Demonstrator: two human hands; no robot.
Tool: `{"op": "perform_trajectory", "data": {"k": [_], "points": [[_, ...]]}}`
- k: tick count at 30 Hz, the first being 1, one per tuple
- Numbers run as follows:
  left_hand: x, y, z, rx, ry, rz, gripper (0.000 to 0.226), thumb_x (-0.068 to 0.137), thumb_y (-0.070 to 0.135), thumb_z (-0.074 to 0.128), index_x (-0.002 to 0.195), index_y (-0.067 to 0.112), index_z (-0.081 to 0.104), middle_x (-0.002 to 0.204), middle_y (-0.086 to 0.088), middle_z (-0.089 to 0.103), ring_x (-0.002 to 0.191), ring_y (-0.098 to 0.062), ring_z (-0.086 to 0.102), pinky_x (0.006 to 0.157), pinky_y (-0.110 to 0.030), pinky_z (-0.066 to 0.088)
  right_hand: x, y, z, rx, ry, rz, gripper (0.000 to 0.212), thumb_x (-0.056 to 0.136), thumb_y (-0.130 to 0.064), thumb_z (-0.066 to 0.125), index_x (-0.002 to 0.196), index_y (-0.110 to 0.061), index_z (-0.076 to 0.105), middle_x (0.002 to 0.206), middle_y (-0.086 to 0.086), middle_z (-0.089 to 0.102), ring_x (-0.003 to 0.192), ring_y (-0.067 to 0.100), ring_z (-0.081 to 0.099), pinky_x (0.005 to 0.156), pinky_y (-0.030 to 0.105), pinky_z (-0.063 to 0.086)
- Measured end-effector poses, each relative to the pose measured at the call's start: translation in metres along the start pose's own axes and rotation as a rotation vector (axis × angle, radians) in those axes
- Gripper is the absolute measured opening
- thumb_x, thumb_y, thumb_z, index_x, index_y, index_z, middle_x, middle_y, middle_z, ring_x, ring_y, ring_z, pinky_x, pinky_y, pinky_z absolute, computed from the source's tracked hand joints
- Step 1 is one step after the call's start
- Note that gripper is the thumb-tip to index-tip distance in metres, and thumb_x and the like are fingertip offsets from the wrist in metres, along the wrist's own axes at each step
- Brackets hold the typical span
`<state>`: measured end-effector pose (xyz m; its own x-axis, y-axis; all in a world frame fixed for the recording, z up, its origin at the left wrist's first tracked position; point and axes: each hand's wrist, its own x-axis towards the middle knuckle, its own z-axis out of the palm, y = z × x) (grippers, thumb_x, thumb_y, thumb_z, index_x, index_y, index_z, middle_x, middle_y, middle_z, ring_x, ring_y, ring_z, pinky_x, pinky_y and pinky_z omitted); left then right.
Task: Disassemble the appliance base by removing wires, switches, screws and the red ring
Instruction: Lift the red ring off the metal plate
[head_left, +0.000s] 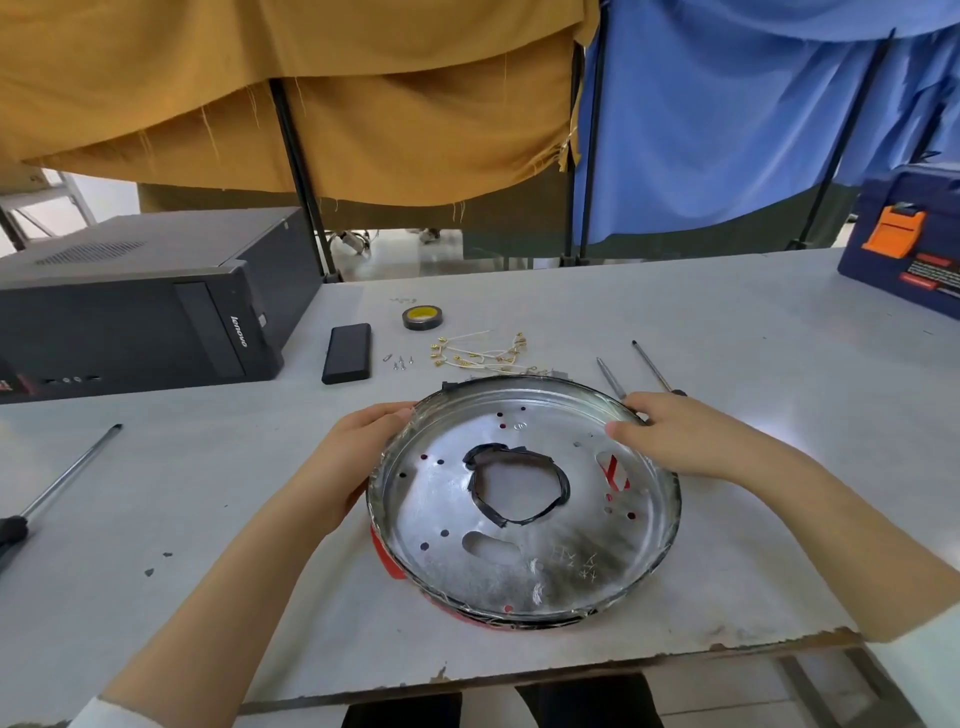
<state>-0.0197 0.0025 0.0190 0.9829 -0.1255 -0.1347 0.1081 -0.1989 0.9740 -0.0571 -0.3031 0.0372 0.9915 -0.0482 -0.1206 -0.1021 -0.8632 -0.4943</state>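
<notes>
The round metal appliance base (524, 551) lies in front of me, its far edge raised off the table. Black tape lines its central hole (514, 486). The red ring (387, 558) shows under the near left rim. My left hand (345, 460) grips the left rim, and my right hand (670, 436) grips the upper right rim. A bundle of removed wires (480, 353) with brass terminals lies beyond the base. A few loose screws (400, 362) sit to the wires' left.
Two screwdrivers (631, 371) lie behind my right hand, a third (62, 480) at far left. A tape roll (422, 317), a black box (347, 353), a computer tower (135, 306) and a blue case (906, 244) stand further back. The chipped table edge (519, 670) is near me.
</notes>
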Motion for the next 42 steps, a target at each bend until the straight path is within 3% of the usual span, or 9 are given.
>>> {"op": "perform_trajectory", "data": {"k": [3,7,13,19,23,29,35,38,42], "points": [[-0.003,-0.002,-0.001,-0.016,0.001,-0.034,0.026,0.096,0.032,0.047,0.097,0.030,0.073,0.091,0.007,0.074,0.084,-0.011,0.070,0.071,-0.028,0.053,-0.001,-0.001,0.002,0.105,0.016,0.003,0.013,0.095,-0.029,0.049,0.091,-0.024,0.060,0.066,-0.004,0.056,0.047,0.007,0.048,0.046,0.021,0.039],[-0.001,0.000,-0.007,-0.100,0.031,-0.089,0.033,0.101,0.034,0.038,0.103,0.023,0.069,0.094,0.003,0.074,0.085,-0.013,0.068,0.074,-0.028,0.050,-0.001,0.006,-0.008,0.137,0.140,0.014,0.018,0.094,-0.021,0.049,0.081,-0.014,0.061,0.066,0.000,0.057,0.054,0.013,0.049,0.050,0.024,0.034],[0.007,-0.004,-0.004,0.468,0.015,0.050,0.035,0.091,0.026,0.059,0.126,0.022,0.053,0.113,0.008,0.059,0.088,-0.003,0.058,0.067,-0.014,0.042,-0.001,0.029,-0.030,0.234,0.255,0.172,0.018,0.092,-0.013,0.048,0.086,0.002,0.056,0.057,0.008,0.047,0.042,0.019,0.040,0.045,0.023,0.027],[0.017,-0.008,0.003,0.894,0.116,0.195,0.043,0.088,0.008,0.043,0.129,0.019,0.053,0.126,-0.006,0.060,0.115,-0.026,0.053,0.092,-0.031,0.042,0.001,0.035,-0.026,0.252,0.224,0.208,0.016,0.092,-0.009,0.045,0.076,-0.007,0.047,0.054,0.009,0.042,0.040,0.018,0.033,0.042,0.021,0.022],[0.026,-0.012,-0.033,0.988,0.205,0.142,0.046,0.086,0.005,0.041,0.127,0.023,0.054,0.124,-0.004,0.061,0.113,-0.028,0.054,0.088,-0.034,0.045,0.002,0.045,-0.033,0.242,0.198,0.228,0.016,0.090,-0.010,0.047,0.075,-0.007,0.049,0.051,0.006,0.039,0.034,0.015,0.028,0.038,0.019,0.020],[0.041,-0.019,-0.093,1.045,0.312,0.064,0.036,0.090,0.009,0.044,0.121,0.025,0.056,0.120,-0.005,0.063,0.106,-0.031,0.057,0.086,-0.038,0.047,0.007,0.060,-0.044,0.151,0.183,0.249,0.019,0.091,-0.011,0.050,0.094,0.006,0.056,0.053,0.009,0.043,0.037,0.017,0.030,0.037,0.018,0.020],[0.048,-0.018,-0.106,1.081,0.359,0.050,0.042,0.090,0.007,0.043,0.131,0.017,0.048,0.127,-0.011,0.058,0.112,-0.034,0.053,0.091,-0.040,0.045,0.013,0.060,-0.042,0.003,0.128,0.182,0.016,0.094,-0.018,0.048,0.093,-0.008,0.060,0.077,0.016,0.063,0.055,0.024,0.050,0.049,0.026,0.040],[0.038,-0.011,-0.082,1.033,0.409,0.210,0.045,0.091,0.008,0.043,0.135,0.016,0.045,0.133,-0.011,0.051,0.119,-0.033,0.049,0.098,-0.043,0.041,0.017,0.055,-0.035,-0.107,0.100,0.124,0.020,0.096,-0.025,0.045,0.092,-0.011,0.059,0.085,0.014,0.065,0.066,0.024,0.057,0.062,0.032,0.047],[0.010,0.002,-0.020,0.761,0.139,0.368,0.040,0.096,0.024,0.048,0.136,0.018,0.045,0.128,-0.003,0.056,0.115,-0.019,0.053,0.093,-0.025,0.038,0.022,0.042,-0.023,-0.184,0.050,0.061,0.022,0.098,-0.024,0.044,0.082,-0.013,0.054,0.075,0.006,0.061,0.063,0.020,0.058,0.057,0.030,0.044]]}}
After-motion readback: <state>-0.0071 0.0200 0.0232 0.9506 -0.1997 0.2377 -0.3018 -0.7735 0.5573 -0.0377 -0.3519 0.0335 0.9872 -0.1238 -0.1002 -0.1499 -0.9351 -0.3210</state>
